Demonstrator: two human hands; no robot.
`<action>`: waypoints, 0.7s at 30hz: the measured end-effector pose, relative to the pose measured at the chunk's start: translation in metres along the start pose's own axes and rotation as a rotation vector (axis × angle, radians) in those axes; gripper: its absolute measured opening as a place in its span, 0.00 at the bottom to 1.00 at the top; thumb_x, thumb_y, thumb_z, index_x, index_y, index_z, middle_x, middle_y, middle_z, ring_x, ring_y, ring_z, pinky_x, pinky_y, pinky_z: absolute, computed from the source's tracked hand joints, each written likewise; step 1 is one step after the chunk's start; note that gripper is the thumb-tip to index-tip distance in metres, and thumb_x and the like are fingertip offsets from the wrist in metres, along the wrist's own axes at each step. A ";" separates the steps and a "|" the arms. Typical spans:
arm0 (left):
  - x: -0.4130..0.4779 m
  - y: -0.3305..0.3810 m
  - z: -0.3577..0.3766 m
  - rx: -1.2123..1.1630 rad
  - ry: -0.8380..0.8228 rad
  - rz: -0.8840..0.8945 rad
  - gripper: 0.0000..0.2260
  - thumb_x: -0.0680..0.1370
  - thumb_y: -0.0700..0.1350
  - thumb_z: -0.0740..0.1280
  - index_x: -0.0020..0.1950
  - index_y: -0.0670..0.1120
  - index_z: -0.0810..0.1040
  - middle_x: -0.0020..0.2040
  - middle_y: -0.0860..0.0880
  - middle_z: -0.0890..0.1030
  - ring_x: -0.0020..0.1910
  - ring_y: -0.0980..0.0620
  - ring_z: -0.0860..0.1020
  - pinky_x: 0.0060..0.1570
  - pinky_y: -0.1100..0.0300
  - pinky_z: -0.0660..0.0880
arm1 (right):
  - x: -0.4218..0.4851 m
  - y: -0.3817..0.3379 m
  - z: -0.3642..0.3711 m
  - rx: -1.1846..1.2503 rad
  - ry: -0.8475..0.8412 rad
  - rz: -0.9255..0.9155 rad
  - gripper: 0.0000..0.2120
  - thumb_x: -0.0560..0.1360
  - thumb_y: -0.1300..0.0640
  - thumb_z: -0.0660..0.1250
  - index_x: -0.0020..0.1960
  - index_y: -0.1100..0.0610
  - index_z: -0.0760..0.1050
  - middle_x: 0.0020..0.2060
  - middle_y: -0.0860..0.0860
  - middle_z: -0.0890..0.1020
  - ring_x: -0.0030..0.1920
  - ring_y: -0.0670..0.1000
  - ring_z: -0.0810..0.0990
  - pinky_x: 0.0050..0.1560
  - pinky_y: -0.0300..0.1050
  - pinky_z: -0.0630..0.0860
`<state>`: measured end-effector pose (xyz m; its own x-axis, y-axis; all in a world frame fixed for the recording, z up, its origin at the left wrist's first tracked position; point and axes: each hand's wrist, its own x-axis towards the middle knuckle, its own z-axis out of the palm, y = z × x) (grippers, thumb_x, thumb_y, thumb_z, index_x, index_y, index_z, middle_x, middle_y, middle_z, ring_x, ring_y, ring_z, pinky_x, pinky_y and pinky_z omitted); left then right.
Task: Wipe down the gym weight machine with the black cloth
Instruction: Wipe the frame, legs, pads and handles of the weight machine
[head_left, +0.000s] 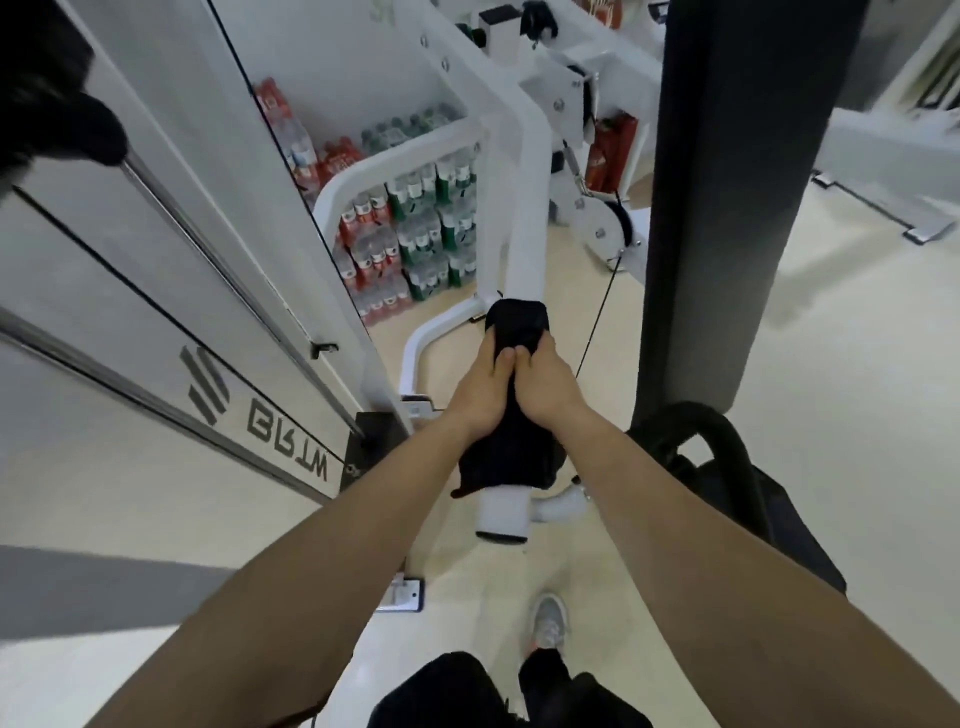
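Black cloth (517, 325) hiding machine bar (524, 249), left hand (483, 387), right hand (548, 387) gripping

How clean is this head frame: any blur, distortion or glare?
Head view: strong wide-angle bending curves the dark pillar and white panel; left hand, right hand and black cloth on the white bar are fairly sharp; the equipment at top right is blurred; light is even, without harsh glare.

I see the black cloth (517, 325) wrapped round a white bar (525, 244) of the weight machine. My left hand (480, 389) and right hand (548, 387) grip it side by side, touching in the middle. Shrink-wrapped bottle packs (415, 244) are stacked behind the bar, and a grey shoe (549, 621) stands on the pale floor (831, 415) below.
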<state>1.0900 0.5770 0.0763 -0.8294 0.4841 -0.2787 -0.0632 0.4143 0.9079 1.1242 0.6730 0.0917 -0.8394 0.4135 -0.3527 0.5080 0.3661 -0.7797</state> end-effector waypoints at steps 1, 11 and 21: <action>-0.013 -0.004 0.000 -0.014 -0.012 0.008 0.23 0.86 0.55 0.50 0.82 0.56 0.51 0.76 0.51 0.67 0.72 0.51 0.68 0.63 0.62 0.61 | -0.014 0.000 0.004 0.001 0.019 0.010 0.25 0.86 0.53 0.51 0.79 0.61 0.53 0.66 0.62 0.76 0.62 0.61 0.76 0.60 0.50 0.71; -0.119 -0.044 -0.004 -0.125 -0.105 0.003 0.18 0.86 0.49 0.54 0.77 0.50 0.65 0.65 0.51 0.77 0.61 0.53 0.75 0.49 0.72 0.71 | -0.126 0.016 0.038 -0.099 0.151 0.068 0.24 0.83 0.57 0.58 0.78 0.59 0.58 0.63 0.59 0.78 0.62 0.60 0.77 0.54 0.47 0.71; -0.178 -0.017 -0.009 0.136 0.133 0.175 0.11 0.76 0.36 0.66 0.55 0.49 0.78 0.49 0.54 0.80 0.51 0.52 0.79 0.45 0.70 0.71 | -0.200 0.046 0.030 0.067 0.340 -0.001 0.07 0.74 0.62 0.69 0.50 0.54 0.80 0.42 0.50 0.83 0.46 0.53 0.82 0.44 0.40 0.72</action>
<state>1.2337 0.4768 0.1131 -0.8873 0.4560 -0.0692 0.1558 0.4375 0.8856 1.3092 0.5820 0.1109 -0.7214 0.6717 -0.1684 0.4843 0.3155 -0.8161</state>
